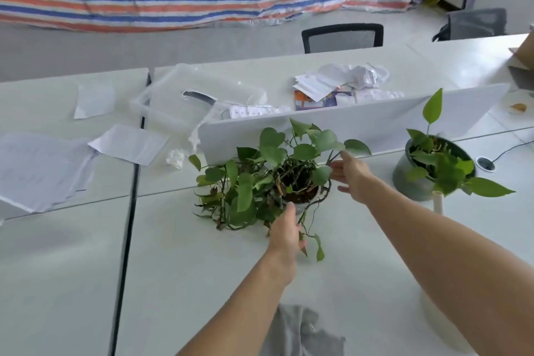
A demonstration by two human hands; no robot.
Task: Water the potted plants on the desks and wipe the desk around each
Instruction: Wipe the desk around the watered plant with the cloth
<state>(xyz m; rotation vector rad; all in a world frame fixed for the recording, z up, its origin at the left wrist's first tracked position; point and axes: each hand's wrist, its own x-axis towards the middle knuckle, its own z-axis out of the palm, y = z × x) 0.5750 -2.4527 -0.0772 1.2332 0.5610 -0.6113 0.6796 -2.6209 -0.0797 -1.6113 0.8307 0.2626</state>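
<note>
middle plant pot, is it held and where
Left hand touches the pot at its near rim; grip cannot be told. Right hand open beside it, holding nothing.

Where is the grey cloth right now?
Head view, bottom centre: the grey cloth lies crumpled on the white desk, just right of the left forearm and nearer the camera than the trailing potted plant.

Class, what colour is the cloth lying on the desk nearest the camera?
Grey. The cloth shows best at the bottom of the head view.
</note>
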